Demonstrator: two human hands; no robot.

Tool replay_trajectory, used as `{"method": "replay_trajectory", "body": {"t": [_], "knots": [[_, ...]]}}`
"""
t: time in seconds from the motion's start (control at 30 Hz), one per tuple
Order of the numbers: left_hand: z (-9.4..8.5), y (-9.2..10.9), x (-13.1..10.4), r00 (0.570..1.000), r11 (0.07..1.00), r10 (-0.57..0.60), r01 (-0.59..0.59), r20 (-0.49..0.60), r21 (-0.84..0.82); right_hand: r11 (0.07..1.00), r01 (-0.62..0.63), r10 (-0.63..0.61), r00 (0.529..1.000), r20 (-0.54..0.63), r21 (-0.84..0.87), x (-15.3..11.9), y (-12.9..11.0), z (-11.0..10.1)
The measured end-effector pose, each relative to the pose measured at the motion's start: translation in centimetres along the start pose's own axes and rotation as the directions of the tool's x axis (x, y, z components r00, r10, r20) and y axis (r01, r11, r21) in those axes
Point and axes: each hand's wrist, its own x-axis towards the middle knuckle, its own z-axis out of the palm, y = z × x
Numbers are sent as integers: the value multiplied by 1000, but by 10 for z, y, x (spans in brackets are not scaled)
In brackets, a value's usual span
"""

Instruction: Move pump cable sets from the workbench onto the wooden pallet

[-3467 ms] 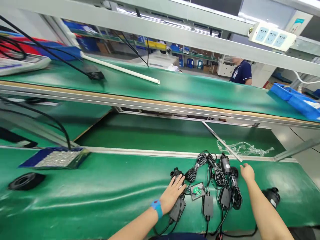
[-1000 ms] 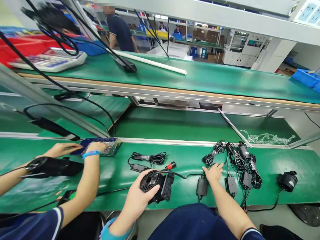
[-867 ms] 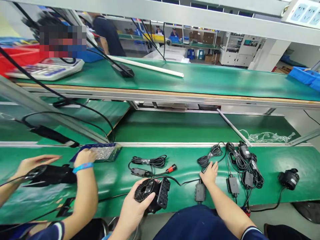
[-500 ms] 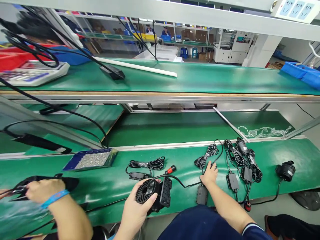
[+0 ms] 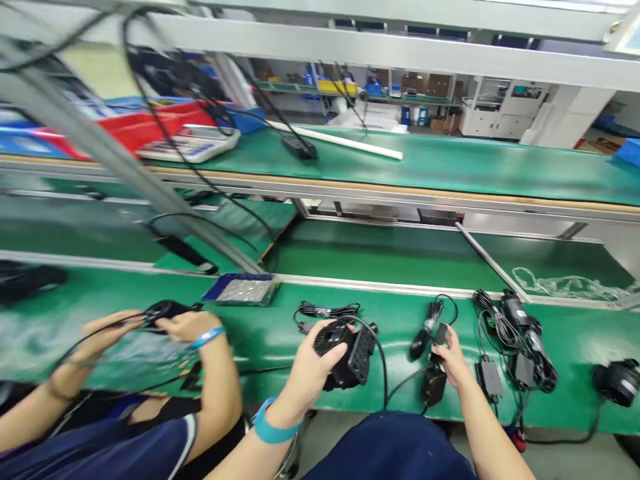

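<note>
My left hand [image 5: 320,360] is closed around a black pump-like unit [image 5: 345,357] with a ribbed round cover and a square grid end. A black cable [image 5: 384,360] loops down beside the unit. My right hand [image 5: 453,360] grips a small flat black box [image 5: 439,340], thumb and fingers on its side. Just below that hand is a dark power adapter [image 5: 433,385]; I cannot tell whether it touches the bench. Behind the small box lies a tied cable bundle [image 5: 427,328]. Another coiled cable [image 5: 330,311] rests beyond my left hand.
Several coiled cables with boxes [image 5: 510,333] lie to the right, beside a black motor-like unit [image 5: 617,382]. On the left, a co-worker's hands [image 5: 187,327] hold a black part [image 5: 167,310]. A blue tray [image 5: 215,290] of small metallic pieces stands behind. A shelf [image 5: 450,160] spans above.
The camera view has swung left. My right hand has lifted the small flat box. The unit in my left hand has turned slightly, and the co-worker's second hand is now visible.
</note>
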Motion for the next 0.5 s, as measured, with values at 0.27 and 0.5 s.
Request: {"method": "replay_trajectory", "body": {"t": [0.27, 0.5], "knots": [[5, 7, -2, 994, 984, 61, -75, 90, 160, 938, -163, 95, 970, 225, 306, -70, -10, -42], [-3, -8, 8, 985, 924, 86, -135, 149, 358, 921, -19, -22, 995, 102, 388, -156, -52, -70]]}}
